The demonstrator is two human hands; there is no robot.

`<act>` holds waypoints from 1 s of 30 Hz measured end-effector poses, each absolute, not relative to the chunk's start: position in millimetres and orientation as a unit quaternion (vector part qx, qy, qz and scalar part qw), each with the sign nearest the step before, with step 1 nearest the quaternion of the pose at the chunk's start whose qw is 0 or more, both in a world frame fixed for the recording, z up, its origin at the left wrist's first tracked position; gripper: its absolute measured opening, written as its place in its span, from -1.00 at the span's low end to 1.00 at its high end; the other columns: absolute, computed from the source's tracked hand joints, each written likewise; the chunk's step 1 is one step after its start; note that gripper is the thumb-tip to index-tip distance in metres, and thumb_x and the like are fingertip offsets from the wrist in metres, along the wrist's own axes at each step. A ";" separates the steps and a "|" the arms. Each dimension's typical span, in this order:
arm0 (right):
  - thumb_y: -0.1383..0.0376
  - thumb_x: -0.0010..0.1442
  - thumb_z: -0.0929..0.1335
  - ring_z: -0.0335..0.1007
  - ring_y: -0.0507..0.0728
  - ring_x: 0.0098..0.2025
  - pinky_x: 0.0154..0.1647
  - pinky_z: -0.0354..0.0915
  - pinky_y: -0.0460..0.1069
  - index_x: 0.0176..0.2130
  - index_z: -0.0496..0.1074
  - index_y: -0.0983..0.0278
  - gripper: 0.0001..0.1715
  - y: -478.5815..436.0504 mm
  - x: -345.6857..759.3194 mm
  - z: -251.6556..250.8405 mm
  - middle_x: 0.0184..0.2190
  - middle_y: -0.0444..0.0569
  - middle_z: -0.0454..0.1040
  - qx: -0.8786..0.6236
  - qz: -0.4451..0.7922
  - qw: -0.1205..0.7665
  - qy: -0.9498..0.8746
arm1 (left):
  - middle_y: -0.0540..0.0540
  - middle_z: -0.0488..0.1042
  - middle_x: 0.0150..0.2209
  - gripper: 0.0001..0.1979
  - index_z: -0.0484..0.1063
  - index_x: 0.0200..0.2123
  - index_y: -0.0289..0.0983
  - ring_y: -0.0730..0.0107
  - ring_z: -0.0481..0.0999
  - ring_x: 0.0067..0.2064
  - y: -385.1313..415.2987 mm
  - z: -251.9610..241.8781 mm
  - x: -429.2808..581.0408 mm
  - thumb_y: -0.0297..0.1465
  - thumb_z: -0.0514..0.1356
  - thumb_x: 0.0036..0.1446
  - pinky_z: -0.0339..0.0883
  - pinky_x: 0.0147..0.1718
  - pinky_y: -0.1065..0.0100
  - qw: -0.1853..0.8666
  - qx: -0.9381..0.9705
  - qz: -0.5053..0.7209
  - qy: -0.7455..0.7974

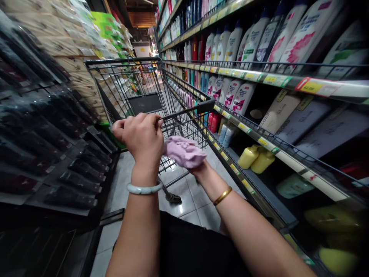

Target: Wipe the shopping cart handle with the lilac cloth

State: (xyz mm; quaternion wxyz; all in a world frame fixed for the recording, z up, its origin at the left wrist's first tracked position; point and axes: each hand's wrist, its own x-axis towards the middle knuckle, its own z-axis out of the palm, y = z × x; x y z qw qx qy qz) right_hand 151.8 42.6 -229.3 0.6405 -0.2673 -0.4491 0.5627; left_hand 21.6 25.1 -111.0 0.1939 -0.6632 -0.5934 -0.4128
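A wire shopping cart (145, 103) with a dark frame stands in front of me in the aisle. My left hand (141, 136), with a pale bangle at the wrist, is wrapped round the cart's handle bar. Just right of it, my right hand (198, 167) holds a crumpled light purple cloth (184, 151), which covers most of the fingers. A gold bangle (223, 196) circles the right wrist. Through the wires the cart basket shows a dark panel and no goods.
Shelves with price-tag rails (271, 79) run along the right, holding shampoo bottles (253, 40), boxes and yellow bottles (248, 157). Dark packaged goods (43, 130) hang on the left, near stacked wrapped packs (49, 29). Pale floor tiles (181, 188) lie beneath the cart.
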 end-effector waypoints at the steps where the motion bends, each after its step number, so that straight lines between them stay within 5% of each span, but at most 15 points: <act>1: 0.18 0.15 0.34 0.55 0.16 -0.18 -0.10 0.55 0.11 -0.10 0.51 0.21 -0.68 47.6 161.0 -223.1 -0.18 -0.03 0.61 -0.243 0.577 0.638 -0.447 | -0.11 0.58 -0.19 -0.79 0.56 -0.22 -0.07 0.02 0.41 -0.06 25.1 -111.2 22.0 -0.26 0.10 0.34 0.01 0.12 -0.12 0.198 -0.663 -0.411 -0.593; 4: 0.06 0.25 0.25 0.56 0.19 -0.09 -0.02 0.54 0.16 -0.02 0.47 0.19 -0.58 59.9 183.6 -210.2 -0.03 0.07 0.59 -0.207 0.581 0.667 -0.419 | -0.10 0.59 -0.20 -0.79 0.56 -0.22 -0.06 0.02 0.41 -0.06 24.4 -111.8 23.7 -0.27 0.10 0.34 -0.01 0.13 -0.12 0.202 -0.661 -0.416 -0.591; 9: 0.20 0.19 0.24 0.49 0.19 -0.01 0.16 0.44 0.23 -0.05 0.41 0.24 -0.64 69.5 182.8 -217.3 -0.02 0.09 0.50 -0.445 0.318 0.767 -0.336 | -0.10 0.56 -0.21 -0.77 0.56 -0.23 -0.05 0.02 0.40 -0.06 23.0 -111.9 27.8 -0.27 0.08 0.35 0.01 0.13 -0.10 0.196 -0.663 -0.423 -0.585; 13: 0.35 0.16 0.32 0.41 0.21 0.08 0.19 0.40 0.17 -0.05 0.43 0.23 -0.68 40.3 121.5 -242.5 0.04 0.11 0.44 -0.512 0.155 0.671 -0.514 | -0.10 0.57 -0.19 -0.78 0.56 -0.23 -0.04 0.00 0.39 -0.03 23.9 -111.5 30.0 -0.26 0.09 0.34 0.01 0.14 -0.11 0.176 -0.665 -0.427 -0.587; 17: 0.36 0.27 0.33 0.45 0.20 -0.11 -0.03 0.48 0.11 -0.13 0.48 0.12 -0.80 18.5 88.9 -247.0 -0.17 -0.02 0.53 -0.403 0.121 0.536 -0.732 | -0.11 0.57 -0.17 -0.78 0.56 -0.22 -0.05 -0.01 0.38 -0.03 24.6 -111.3 28.1 -0.24 0.10 0.33 0.00 0.14 -0.11 0.167 -0.665 -0.429 -0.588; 21: 0.39 0.10 0.38 0.39 0.24 0.04 0.14 0.38 0.16 -0.23 0.48 0.19 -0.82 54.4 161.5 -226.5 -0.10 0.03 0.46 -0.471 0.028 0.623 -0.623 | -0.12 0.57 -0.19 -0.76 0.56 -0.25 -0.07 0.00 0.39 -0.04 23.3 -110.7 23.7 -0.24 0.09 0.35 -0.01 0.15 -0.11 0.171 -0.675 -0.420 -0.583; 25: 0.52 -0.05 0.29 0.37 0.15 -0.11 0.13 0.35 0.11 -0.25 0.44 0.26 -0.66 99.2 241.1 -214.3 -0.16 0.00 0.37 -0.640 0.091 0.663 -0.377 | -0.10 0.57 -0.20 -0.69 0.56 -0.28 -0.06 0.03 0.40 -0.04 21.0 -107.7 18.5 -0.23 0.03 0.38 -0.05 0.18 -0.11 0.170 -0.672 -0.420 -0.586; 30: 0.51 0.05 0.32 0.36 0.18 -0.02 0.15 0.35 0.11 -0.16 0.45 0.27 -0.67 71.1 183.9 -236.1 -0.03 0.09 0.39 -0.604 0.064 0.631 -0.482 | -0.09 0.63 -0.15 -0.68 0.61 -0.19 -0.03 0.03 0.46 0.01 14.5 -99.3 13.1 -0.28 0.03 0.36 -0.03 0.17 -0.11 0.141 -0.693 -0.392 -0.589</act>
